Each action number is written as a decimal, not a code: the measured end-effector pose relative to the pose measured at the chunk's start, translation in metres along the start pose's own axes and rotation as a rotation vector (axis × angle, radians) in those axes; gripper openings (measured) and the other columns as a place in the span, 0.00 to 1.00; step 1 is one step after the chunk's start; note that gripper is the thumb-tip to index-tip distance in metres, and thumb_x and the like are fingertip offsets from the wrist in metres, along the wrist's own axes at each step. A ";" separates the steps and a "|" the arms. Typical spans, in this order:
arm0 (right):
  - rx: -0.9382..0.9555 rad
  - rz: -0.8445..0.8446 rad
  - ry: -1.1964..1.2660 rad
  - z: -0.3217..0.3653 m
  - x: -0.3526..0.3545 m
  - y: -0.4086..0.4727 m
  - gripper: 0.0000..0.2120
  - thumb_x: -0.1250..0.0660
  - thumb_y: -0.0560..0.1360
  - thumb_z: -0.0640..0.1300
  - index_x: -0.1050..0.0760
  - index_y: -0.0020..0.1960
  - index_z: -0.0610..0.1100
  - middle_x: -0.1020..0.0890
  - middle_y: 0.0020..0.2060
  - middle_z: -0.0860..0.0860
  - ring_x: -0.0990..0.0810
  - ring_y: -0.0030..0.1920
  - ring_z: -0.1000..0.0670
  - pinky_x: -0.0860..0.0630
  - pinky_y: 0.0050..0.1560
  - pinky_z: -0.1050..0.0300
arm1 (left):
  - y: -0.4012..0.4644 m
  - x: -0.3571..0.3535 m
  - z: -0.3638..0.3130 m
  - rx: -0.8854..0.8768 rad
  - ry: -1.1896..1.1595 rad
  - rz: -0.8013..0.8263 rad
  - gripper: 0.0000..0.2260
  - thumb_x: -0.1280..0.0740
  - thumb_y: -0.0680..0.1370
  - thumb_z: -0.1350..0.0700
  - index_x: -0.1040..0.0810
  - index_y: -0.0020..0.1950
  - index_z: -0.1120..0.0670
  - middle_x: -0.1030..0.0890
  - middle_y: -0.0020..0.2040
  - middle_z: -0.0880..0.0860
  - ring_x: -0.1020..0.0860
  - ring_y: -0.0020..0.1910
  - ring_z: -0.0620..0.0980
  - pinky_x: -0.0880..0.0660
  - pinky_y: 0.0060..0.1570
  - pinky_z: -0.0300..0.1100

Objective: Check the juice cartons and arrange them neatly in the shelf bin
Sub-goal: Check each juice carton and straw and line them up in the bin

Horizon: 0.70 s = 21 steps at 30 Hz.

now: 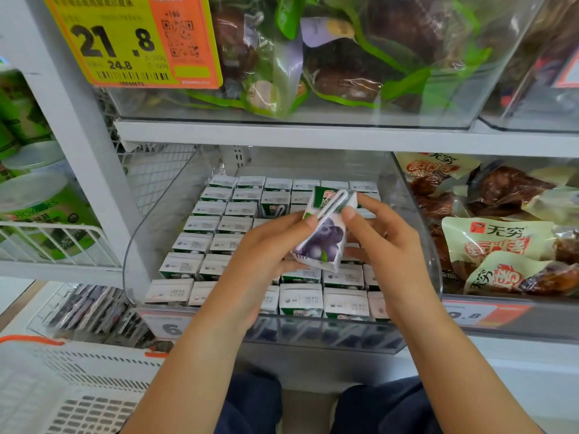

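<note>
A small juice carton with blueberries printed on it and a wrapped straw on its side is held tilted above the clear shelf bin. My left hand grips its left side and lower edge. My right hand pinches its upper right corner with thumb and fingers. Below, several rows of the same cartons stand upright in the bin, white tops showing. One gap near the middle of the bin exposes a carton's green face.
Bags of brown snacks fill the bin to the right. Above is a shelf with bagged goods and a yellow price tag. Green tubs stand at the left. A white plastic basket sits at the lower left.
</note>
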State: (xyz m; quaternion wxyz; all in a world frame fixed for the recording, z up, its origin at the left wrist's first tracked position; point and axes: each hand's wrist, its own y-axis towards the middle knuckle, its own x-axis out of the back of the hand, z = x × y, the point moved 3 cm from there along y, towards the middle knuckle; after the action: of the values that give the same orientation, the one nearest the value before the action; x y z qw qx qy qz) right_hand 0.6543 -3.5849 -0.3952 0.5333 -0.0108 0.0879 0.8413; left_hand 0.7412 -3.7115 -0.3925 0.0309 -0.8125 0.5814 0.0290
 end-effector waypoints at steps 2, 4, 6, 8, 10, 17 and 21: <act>-0.087 -0.010 0.087 -0.003 0.001 0.003 0.14 0.34 0.76 0.46 0.23 0.59 0.43 0.15 0.36 0.50 0.16 0.38 0.54 0.22 0.38 0.65 | -0.001 0.005 -0.003 -0.042 -0.055 0.029 0.11 0.30 0.71 0.52 0.15 0.52 0.43 0.15 0.47 0.50 0.17 0.51 0.46 0.21 0.51 0.38; -0.151 -0.024 0.111 -0.005 0.002 0.005 0.12 0.35 0.77 0.48 0.22 0.55 0.42 0.15 0.37 0.49 0.17 0.38 0.53 0.23 0.37 0.64 | -0.001 0.009 -0.005 -0.077 -0.105 0.012 0.15 0.27 0.70 0.58 0.16 0.55 0.48 0.15 0.52 0.50 0.18 0.55 0.47 0.22 0.54 0.38; -0.168 -0.034 0.065 -0.007 0.002 0.005 0.12 0.36 0.78 0.51 0.21 0.51 0.43 0.15 0.38 0.47 0.17 0.38 0.51 0.22 0.37 0.64 | -0.002 0.009 -0.005 -0.100 -0.095 -0.019 0.15 0.27 0.69 0.57 0.16 0.55 0.50 0.15 0.52 0.51 0.18 0.55 0.47 0.22 0.53 0.38; -0.158 -0.043 0.020 -0.007 0.001 0.004 0.13 0.38 0.78 0.52 0.21 0.48 0.44 0.15 0.40 0.43 0.17 0.39 0.49 0.21 0.37 0.62 | -0.003 0.009 -0.005 -0.100 -0.101 -0.085 0.14 0.28 0.67 0.55 0.16 0.52 0.49 0.14 0.49 0.51 0.17 0.50 0.47 0.21 0.47 0.37; -0.151 -0.062 -0.006 -0.008 0.002 0.003 0.14 0.39 0.79 0.53 0.21 0.44 0.45 0.16 0.40 0.41 0.17 0.39 0.48 0.20 0.37 0.62 | -0.003 0.010 -0.005 -0.092 -0.112 -0.163 0.12 0.27 0.66 0.53 0.15 0.48 0.49 0.14 0.45 0.50 0.16 0.45 0.45 0.21 0.41 0.36; -0.191 -0.055 0.104 -0.004 0.004 0.002 0.15 0.36 0.74 0.58 0.22 0.46 0.45 0.16 0.37 0.46 0.16 0.36 0.50 0.22 0.33 0.62 | -0.004 0.014 -0.004 -0.111 -0.055 -0.186 0.10 0.29 0.69 0.54 0.16 0.48 0.46 0.14 0.44 0.48 0.16 0.41 0.45 0.21 0.38 0.34; -0.236 -0.014 0.193 -0.006 0.004 0.001 0.15 0.29 0.69 0.52 0.26 0.48 0.43 0.16 0.35 0.50 0.18 0.33 0.53 0.23 0.31 0.63 | -0.004 0.022 -0.008 -0.149 0.099 -0.134 0.13 0.31 0.75 0.61 0.15 0.47 0.42 0.14 0.45 0.47 0.16 0.45 0.44 0.22 0.41 0.33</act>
State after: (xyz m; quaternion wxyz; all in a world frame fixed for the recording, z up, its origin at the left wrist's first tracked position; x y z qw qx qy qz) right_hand 0.6509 -3.5824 -0.4015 0.5233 -0.1548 0.0392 0.8371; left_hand 0.7523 -3.7314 -0.3863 -0.0562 -0.8501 0.5228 0.0298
